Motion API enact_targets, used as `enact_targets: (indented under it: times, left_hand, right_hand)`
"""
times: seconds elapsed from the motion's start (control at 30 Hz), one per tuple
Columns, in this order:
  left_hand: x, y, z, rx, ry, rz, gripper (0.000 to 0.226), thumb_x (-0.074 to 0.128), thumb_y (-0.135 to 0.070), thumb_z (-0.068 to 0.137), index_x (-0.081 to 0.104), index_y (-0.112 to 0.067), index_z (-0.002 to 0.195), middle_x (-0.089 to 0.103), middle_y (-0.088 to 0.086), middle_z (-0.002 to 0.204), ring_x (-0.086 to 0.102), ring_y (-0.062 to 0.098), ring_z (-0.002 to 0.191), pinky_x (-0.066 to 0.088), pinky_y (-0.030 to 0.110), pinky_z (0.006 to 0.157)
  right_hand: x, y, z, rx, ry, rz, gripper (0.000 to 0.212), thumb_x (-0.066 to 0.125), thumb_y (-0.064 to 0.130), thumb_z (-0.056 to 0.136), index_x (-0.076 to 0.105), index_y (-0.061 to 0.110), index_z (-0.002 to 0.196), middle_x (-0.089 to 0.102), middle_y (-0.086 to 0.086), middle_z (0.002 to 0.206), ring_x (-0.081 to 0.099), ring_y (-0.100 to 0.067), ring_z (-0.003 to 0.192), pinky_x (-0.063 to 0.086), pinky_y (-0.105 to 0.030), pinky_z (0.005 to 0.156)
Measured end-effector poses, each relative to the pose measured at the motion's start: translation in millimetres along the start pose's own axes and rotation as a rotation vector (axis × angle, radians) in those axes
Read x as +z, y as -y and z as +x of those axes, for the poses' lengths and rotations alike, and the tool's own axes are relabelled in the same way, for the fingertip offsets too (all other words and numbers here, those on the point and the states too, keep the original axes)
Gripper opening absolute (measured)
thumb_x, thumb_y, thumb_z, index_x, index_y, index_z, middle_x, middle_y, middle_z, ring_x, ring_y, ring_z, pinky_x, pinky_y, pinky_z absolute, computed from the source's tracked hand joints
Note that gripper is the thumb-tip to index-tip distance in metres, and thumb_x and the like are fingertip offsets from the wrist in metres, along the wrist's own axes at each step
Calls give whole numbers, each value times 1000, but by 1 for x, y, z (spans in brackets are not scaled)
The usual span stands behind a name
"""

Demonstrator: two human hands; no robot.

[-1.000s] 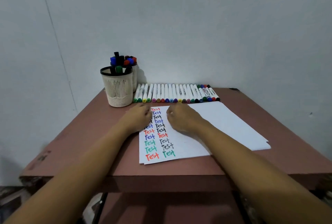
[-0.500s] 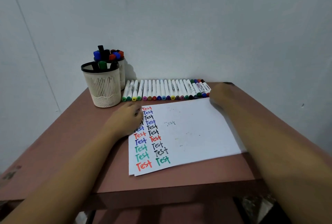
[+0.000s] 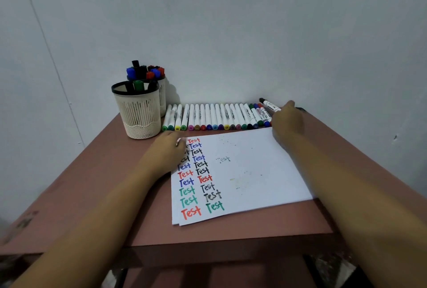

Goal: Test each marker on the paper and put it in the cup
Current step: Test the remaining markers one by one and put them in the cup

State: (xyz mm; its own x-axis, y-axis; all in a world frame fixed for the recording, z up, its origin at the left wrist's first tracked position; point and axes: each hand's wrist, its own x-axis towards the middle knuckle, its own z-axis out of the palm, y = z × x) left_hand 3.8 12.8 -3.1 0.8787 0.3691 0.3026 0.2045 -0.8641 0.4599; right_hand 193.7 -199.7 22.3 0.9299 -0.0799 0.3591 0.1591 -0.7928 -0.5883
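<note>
Risk at the row: our right hand [image 3: 286, 119] sits right against the right end of the row of markers [image 3: 215, 116] along the table's [image 3: 104, 172] far edge. A careless lift could nudge the neighbours and send them rolling onto the paper [image 3: 254, 172] or off the far right corner.

Risk in the hold: we have the marker [image 3: 270, 105] by one end only, so it could tip or slip on the way over.

Risk at the paper: uncapping will likely need both hands. If our left hand [image 3: 166, 149] lifts off, the sheets may slide toward the front edge.

Risk at the cup: the cup [image 3: 139, 112] at the far left corner already holds markers, and the second cup [image 3: 163, 93] behind it looks full, so a hasty drop could bounce out.

Right grip: closed round the marker, whose black end sticks up and to the left above the row.

Left grip: holds nothing and rests on the paper's far left corner, over the first written words.

Marker's place: in the air over the far right corner, well apart from the cup.
</note>
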Motion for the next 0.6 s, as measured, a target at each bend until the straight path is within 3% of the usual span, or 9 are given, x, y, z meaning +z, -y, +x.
enact_targets:
  times: [0.17,0.27,0.37,0.43,0.53,0.6]
  left_hand:
    - [-5,-3,-3,-26,-107,-146,37,40,-21,98,49,-9,132,48,13,133,45,23,120,32,26,93]
    - [-6,-4,-7,56,-199,-165,43,45,-21,96,41,-10,138,37,9,141,38,19,127,27,20,99]
    - [-8,-3,-9,217,-312,-76,45,52,-19,93,43,-7,136,35,15,141,39,27,128,37,35,106]
    - [-9,-3,-9,279,-352,-20,43,55,-20,91,49,-2,130,44,20,132,47,33,120,44,44,99]
    - [-9,-6,-9,281,-345,43,35,52,-21,93,54,-2,122,57,13,111,55,31,100,45,45,86]
    - [-7,-6,-9,257,-316,86,30,46,-21,96,53,-6,121,57,8,110,52,27,100,40,40,84]
  right_hand:
    - [-14,30,-37,-229,-8,443,14,46,9,93,51,-2,100,55,-8,83,50,-22,74,35,-29,61]
    - [-22,50,-71,-302,72,661,6,51,6,90,56,4,92,53,4,71,48,-8,63,37,-12,54]
    - [-24,66,-94,-301,204,800,6,52,7,89,55,8,84,48,7,65,43,-6,59,37,-15,55]
    - [-23,76,-101,-278,271,873,8,51,8,89,55,8,82,46,3,65,39,-9,59,35,-17,53]
    - [-22,85,-108,-203,303,940,16,51,10,90,51,12,75,41,4,60,33,-7,52,30,-15,46]
    - [-17,83,-110,-121,323,988,16,51,13,91,51,13,75,41,4,59,34,-8,52,31,-19,50]
